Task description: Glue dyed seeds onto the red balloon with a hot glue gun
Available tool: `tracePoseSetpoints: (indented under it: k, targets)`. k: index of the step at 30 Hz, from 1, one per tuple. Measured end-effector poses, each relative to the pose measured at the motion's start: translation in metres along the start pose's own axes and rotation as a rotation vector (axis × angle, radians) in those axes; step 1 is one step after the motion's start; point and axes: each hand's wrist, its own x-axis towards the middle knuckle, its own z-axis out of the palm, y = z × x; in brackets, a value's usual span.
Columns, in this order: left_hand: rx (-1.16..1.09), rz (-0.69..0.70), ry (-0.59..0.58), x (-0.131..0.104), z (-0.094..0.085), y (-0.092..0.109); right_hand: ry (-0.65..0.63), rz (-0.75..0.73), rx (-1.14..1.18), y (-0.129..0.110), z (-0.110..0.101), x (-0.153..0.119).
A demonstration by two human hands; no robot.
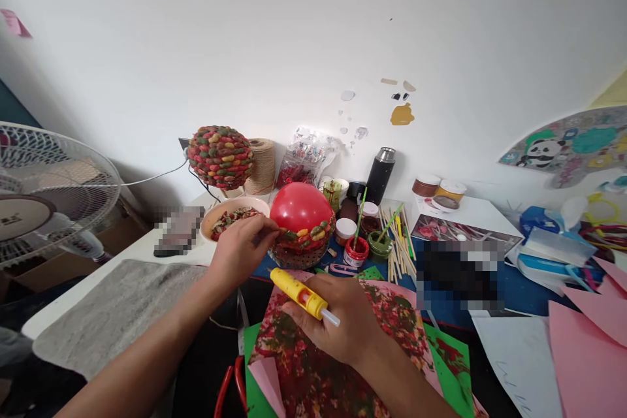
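Note:
A red balloon (301,208) sits in a dark woven basket (296,259), with a band of painted red, green and yellow shells around its lower part. My left hand (245,241) is at the band's left edge, thumb and fingers pinched together; whatever they may hold is too small to make out. My right hand (337,317), below the balloon, is wrapped round a yellow glue gun (298,294) with a clear stick coming out of its back end. Left of the balloon, a bowl (208,225) holds loose coloured shells.
Behind the bowl stands a shell-covered ball (221,157) beside a twine spool (262,166). Paint jars (356,250), a black thermos (381,176) and wooden sticks (399,248) are on the right. Red-handled scissors (240,372) lie near paint-stained paper (343,372). A fan (49,196) stands left.

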Motion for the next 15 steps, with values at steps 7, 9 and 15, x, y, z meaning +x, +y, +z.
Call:
tracePoseSetpoints:
  k: [7, 9, 15]
  targets:
    - [0.0, 0.085, -0.011, 0.0001, 0.0012, 0.0008, -0.045, 0.021, 0.04, 0.0003, 0.0002, -0.0009]
    - [-0.015, 0.083, -0.023, -0.0005, 0.0017, -0.0006, -0.044, 0.015, 0.052, 0.0004, 0.0001, -0.001]
    - [-0.129, 0.027, -0.069, -0.0022, 0.0002, -0.0017, -0.044, 0.01, 0.013, 0.0019, 0.0023, -0.0022]
